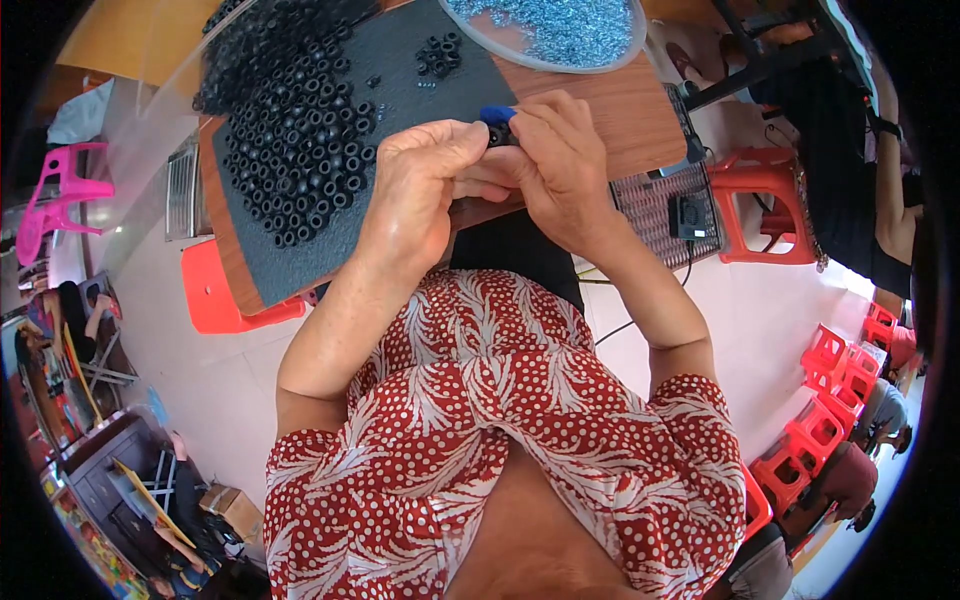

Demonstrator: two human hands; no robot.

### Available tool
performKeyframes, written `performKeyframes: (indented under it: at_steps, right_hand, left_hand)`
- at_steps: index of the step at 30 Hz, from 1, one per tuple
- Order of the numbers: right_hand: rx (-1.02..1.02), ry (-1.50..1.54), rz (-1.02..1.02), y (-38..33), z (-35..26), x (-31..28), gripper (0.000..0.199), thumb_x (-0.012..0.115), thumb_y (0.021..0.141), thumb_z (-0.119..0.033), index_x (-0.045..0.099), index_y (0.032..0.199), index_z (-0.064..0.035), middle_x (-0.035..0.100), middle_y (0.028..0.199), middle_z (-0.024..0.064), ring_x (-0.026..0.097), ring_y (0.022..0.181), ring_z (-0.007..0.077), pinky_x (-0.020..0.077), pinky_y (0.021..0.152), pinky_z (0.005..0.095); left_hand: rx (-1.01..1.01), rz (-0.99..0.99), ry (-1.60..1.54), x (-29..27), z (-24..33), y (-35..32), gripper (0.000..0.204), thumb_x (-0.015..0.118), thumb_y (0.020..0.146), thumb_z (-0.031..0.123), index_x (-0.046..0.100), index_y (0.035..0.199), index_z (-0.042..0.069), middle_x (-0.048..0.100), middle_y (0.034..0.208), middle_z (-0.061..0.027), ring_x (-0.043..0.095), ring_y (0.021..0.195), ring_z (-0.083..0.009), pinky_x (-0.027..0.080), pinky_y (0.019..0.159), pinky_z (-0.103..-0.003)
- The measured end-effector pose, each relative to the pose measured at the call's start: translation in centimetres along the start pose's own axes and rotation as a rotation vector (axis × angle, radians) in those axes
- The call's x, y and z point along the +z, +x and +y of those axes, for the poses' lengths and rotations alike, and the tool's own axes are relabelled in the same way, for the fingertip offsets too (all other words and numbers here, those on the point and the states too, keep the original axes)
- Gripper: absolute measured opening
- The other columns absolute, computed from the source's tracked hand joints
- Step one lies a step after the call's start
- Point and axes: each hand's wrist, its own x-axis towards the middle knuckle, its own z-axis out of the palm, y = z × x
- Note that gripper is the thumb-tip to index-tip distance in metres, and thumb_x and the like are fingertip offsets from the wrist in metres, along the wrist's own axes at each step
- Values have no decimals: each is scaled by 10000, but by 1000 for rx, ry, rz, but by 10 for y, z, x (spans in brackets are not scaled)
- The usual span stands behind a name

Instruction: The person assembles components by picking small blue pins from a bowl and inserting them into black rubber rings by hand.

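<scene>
Over the table's front edge, my two hands meet fingertip to fingertip. My left hand (425, 175) is closed, thumb and fingers pinching a small black ring (497, 134) partly hidden between the hands. Closed around the same spot from the other side is my right hand (560, 165). A small blue piece (496, 114) shows at its fingertips; whether it is held or worn on a finger I cannot tell. Left of my hands, a heap of black rings (300, 160) covers much of a dark grey mat (425, 95). A smaller cluster of black rings (437, 56) lies farther back.
A shallow clear tray (575, 68) of tiny blue pieces stands at the back right of the wooden table (640, 120). Red stools (760, 205) stand right of it, a pink stool (65, 195) far left. A black adapter (690, 215) with a cable sits beside the table.
</scene>
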Motion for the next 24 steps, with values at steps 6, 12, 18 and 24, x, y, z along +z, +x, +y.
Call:
performKeyframes:
  at_steps: [6, 12, 18, 24]
  right_hand:
    - [-54, 148, -53, 3, 2, 4, 211, 620, 646, -12, 553, 845, 10, 565, 791, 100, 525, 775, 290, 369, 656, 379]
    - [-67, 190, -38, 12, 3, 9, 184, 618, 640, 0, 557, 813, 11, 560, 738, 107, 527, 742, 288, 377, 641, 366]
    - [-73, 169, -54, 17, 2, 10, 155, 639, 695, -46, 520, 778, 9, 514, 728, 124, 492, 702, 301, 358, 615, 378]
    - [-96, 195, -58, 38, 5, 1, 213, 686, 683, -95, 495, 732, -15, 463, 680, 122, 451, 632, 301, 356, 569, 385]
  left_hand:
    - [74, 21, -9, 0, -4, -9, 190, 540, 891, 144, 573, 835, -34, 633, 795, -134, 637, 675, -208, 523, 659, -314]
    - [107, 71, -77, 2, -5, -6, 199, 567, 875, 152, 583, 819, -38, 630, 770, -121, 625, 639, -190, 519, 642, -315]
    - [89, 109, -75, 1, -3, -8, 183, 546, 880, 163, 587, 823, -6, 629, 754, -101, 610, 628, -175, 516, 641, -318]
    - [159, 189, 58, 1, -6, -21, 231, 501, 912, 178, 594, 904, -32, 647, 851, -116, 616, 702, -163, 482, 635, -261]
